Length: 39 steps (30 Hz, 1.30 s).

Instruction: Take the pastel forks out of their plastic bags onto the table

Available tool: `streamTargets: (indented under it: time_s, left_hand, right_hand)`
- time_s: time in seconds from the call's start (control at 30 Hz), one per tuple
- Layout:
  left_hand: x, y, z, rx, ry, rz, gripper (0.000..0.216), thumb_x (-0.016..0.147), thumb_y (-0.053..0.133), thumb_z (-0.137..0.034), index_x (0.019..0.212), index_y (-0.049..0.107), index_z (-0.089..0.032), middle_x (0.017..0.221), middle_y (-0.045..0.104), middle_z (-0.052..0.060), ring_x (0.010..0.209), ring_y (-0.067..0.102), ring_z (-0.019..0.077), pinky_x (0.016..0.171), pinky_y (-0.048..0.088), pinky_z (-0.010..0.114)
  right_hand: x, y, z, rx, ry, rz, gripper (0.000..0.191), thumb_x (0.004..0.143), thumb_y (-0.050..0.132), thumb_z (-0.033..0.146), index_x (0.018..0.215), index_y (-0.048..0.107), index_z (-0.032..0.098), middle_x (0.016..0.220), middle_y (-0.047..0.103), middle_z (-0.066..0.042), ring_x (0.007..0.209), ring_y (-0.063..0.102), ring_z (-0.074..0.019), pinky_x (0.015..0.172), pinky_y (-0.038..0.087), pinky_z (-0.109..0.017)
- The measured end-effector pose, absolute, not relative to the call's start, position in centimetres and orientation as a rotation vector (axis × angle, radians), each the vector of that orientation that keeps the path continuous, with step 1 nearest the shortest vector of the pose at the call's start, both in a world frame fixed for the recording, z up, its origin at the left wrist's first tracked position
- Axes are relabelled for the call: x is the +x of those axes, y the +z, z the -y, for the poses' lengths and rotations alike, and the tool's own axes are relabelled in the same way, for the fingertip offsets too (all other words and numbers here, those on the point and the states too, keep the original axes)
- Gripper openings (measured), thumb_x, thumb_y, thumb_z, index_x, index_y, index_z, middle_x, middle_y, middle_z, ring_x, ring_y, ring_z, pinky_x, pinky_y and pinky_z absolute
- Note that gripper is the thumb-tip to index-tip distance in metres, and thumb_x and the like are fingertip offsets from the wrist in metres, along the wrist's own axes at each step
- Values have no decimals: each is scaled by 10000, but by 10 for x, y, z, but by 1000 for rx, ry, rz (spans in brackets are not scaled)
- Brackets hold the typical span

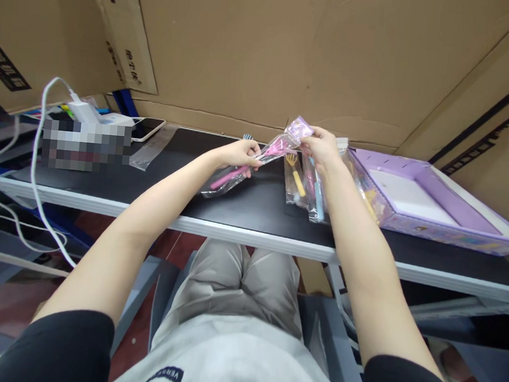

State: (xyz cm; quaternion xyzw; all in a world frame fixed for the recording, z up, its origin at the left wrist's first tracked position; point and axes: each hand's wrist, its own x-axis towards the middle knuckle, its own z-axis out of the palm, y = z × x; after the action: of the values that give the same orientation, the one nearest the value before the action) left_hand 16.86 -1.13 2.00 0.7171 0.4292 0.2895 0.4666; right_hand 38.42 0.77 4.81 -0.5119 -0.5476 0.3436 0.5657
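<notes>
A pink back scratcher (229, 177), or something shaped like one, lies slantwise inside a clear plastic bag with a purple printed top. My left hand (241, 155) is closed around the middle of this bag. At its upper right end, my right hand (322, 147) pinches the bag near the purple top. Just below my right hand, a yellow claw-headed piece (298, 183) of the same kind rests on the table in its own bag. Beside it is a bagged light blue one (318, 201), partly hidden by my right forearm.
A lilac open box (438, 224) stands on the right of the black table (253, 206). On the left are a phone (149, 129), a flat clear bag (148, 153) and a white cable (35, 154). Cardboard (249, 48) walls the back.
</notes>
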Motion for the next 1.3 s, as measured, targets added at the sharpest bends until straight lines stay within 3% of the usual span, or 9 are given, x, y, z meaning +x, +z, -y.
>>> streamTargets:
  time_s: [0.23,0.37,0.57,0.77,1.0,1.13,1.3]
  left_hand:
    - [200,12,25,1667,725,-1127,252,906,618,-73,862,402,-195,614,628,-4,489,633,143,616,556,309]
    - [215,2,25,1588,788,-1199,252,900,622,-92,1040,426,-168,618,588,-24,504,634,166,601,559,324]
    - [229,-13,19,1560,955,-1283,631,843,638,-52,1381,320,-134,848,581,11,645,644,158,680,552,301]
    - [232,-19,7,1596,999,-1366,688,791,666,-23,1401,352,-77,1031,638,99,911,654,196,814,511,281]
    - [234,-19,-13,1506,1032,-1435,743,802,698,-70,1441,321,-28,1195,615,184,1027,646,211,807,493,254]
    - [236,-19,-15,1430,1064,-1414,759,777,745,-93,1421,348,-44,1146,630,170,1017,657,209,773,498,239]
    - [233,-10,-16,1333,1165,-1361,658,806,679,-32,1385,373,-97,934,656,84,843,689,189,698,506,248]
  right_hand:
    - [386,49,-17,-1356,738,1333,203,712,547,-31,752,506,164,658,514,21,557,477,-83,549,422,-214]
    - [386,39,-36,-1413,486,1453,235,657,539,-50,720,490,171,656,488,31,617,465,-100,654,442,-248]
    - [378,29,-53,-1449,410,1514,257,658,504,-52,719,431,187,706,472,24,684,470,-113,772,439,-294]
    - [373,17,-58,-1378,525,1657,273,646,547,-40,732,436,194,689,458,28,703,468,-128,777,451,-304]
    - [372,2,-61,-1391,461,1697,271,647,524,-31,764,438,198,720,450,34,763,452,-135,859,435,-321]
    - [372,0,-63,-1359,460,1698,270,670,522,-13,839,466,189,776,470,21,792,478,-132,877,451,-322]
    - [373,8,-52,-1382,391,1687,344,670,524,-52,923,482,177,890,525,-16,881,535,-149,933,444,-338]
